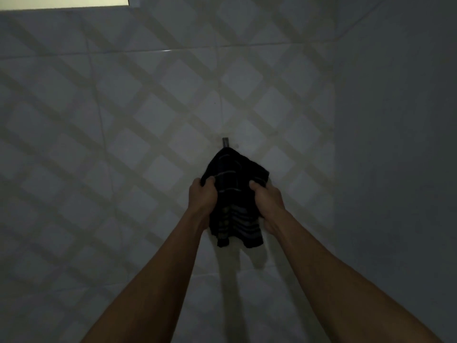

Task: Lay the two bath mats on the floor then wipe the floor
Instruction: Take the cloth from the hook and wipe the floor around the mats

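Note:
A dark striped cloth (232, 174) hangs bunched from a small metal hook (225, 141) on a white tiled wall (123, 120). Its top reaches the hook and its lower end dangles between my wrists. My left hand (201, 194) grips the cloth's left side. My right hand (265, 196) grips its right side. Both arms reach up towards the wall in dim light. Whether this cloth is a bath mat or a wiping rag cannot be told. No floor is in view.
A plain wall (395, 144) meets the tiled wall in a corner on the right. A bright window edge (64, 0) shows at the top left. Criss-cross shadows fall over the tiles.

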Tool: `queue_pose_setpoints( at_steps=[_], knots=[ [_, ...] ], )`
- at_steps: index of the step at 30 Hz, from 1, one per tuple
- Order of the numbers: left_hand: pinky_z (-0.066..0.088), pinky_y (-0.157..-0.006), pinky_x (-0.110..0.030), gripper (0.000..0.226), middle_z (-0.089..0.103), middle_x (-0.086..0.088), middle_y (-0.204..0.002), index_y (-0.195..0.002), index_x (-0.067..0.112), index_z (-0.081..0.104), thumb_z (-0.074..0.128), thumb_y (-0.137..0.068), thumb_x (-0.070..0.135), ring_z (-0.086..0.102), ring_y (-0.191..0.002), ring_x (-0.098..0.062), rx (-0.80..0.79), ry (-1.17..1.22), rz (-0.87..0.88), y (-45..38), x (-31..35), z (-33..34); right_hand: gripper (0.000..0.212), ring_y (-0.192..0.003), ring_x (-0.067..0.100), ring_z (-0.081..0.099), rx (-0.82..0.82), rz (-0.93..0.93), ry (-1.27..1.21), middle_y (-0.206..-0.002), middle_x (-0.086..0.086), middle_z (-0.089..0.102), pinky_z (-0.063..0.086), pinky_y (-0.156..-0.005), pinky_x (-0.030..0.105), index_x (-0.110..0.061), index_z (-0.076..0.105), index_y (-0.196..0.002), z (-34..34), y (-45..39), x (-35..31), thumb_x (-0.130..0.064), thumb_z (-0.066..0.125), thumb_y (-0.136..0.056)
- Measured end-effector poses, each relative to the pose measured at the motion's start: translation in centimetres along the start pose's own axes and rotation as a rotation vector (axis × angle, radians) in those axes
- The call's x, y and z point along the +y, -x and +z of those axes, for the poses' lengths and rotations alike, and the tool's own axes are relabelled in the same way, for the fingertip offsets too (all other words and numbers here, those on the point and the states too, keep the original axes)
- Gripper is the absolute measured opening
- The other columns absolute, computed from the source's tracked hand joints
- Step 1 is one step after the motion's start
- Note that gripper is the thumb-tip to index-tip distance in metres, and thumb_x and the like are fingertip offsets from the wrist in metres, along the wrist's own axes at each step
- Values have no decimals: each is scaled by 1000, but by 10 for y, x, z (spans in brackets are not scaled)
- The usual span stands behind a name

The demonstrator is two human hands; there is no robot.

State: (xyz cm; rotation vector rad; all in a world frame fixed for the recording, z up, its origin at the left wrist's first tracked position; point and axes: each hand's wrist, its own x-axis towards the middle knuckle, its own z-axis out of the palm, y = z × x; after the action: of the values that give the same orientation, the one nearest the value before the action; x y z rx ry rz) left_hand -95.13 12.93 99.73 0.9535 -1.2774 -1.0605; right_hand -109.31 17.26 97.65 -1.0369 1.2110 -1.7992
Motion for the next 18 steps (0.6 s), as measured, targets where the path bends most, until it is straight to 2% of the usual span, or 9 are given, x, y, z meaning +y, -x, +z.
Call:
queue_pose_setpoints(
  at_steps=[2,5,9,10,13,15,17,18],
  knots=[
    [54,-96,-40,47,58,-11,-130,-142,7,45,45,-103,33,62,-108,-28,40,-10,52,0,6,-8,49,-105,21,63,32,-72,39,-129,4,61,54,-86,30,-20,47,-142,-7,2,-15,-34,55,-97],
    [54,-95,-39,44,62,-10,-125,-138,9,50,46,-102,35,63,-106,-25,64,-5,107,2,17,-21,50,-107,22,61,95,-143,150,-131,5,58,51,-90,31,-12,46,-141,-17,6,-36,-37,51,-98],
    [58,-89,-46,35,65,-15,-115,-127,8,55,57,-99,29,67,-99,-30,50,13,54,5,26,-34,26,-81,9,60,114,-217,144,-96,-6,59,49,-55,16,-17,52,-120,-23,16,-49,-34,50,-101],
    [59,-88,-46,35,65,-16,-115,-125,7,55,61,-97,27,67,-99,-30,54,26,20,7,24,-36,24,-80,9,60,112,-212,130,-95,-5,59,50,-54,17,-17,53,-118,-24,20,-48,-34,51,-100],
    [61,-77,-40,35,66,-16,-112,-120,4,57,69,-94,22,68,-93,-28,58,84,-64,19,15,-45,29,-89,20,65,136,-116,130,-103,7,64,59,-74,32,-9,59,-115,-21,30,-39,-33,56,-98],
    [61,-69,-38,30,67,-16,-108,-114,3,60,72,-92,21,68,-85,-28,39,137,-121,31,6,-54,41,-95,28,66,144,-43,132,-117,19,65,58,-85,45,0,60,-118,-19,40,-30,-33,62,-94],
    [61,-69,-40,43,67,-18,-115,-121,2,57,76,-89,22,69,-88,-30,15,185,-180,44,-5,-65,78,-110,29,61,111,66,103,-135,17,53,54,-93,51,-6,38,-144,-18,54,-22,-42,73,-83],
    [61,-68,-41,54,66,-19,-119,-129,5,53,80,-85,23,69,-91,-31,-3,197,-205,51,-10,-73,95,-113,30,59,69,120,83,-137,14,50,54,-94,51,-15,28,-149,-19,61,-17,-44,81,-75]
  ],
)
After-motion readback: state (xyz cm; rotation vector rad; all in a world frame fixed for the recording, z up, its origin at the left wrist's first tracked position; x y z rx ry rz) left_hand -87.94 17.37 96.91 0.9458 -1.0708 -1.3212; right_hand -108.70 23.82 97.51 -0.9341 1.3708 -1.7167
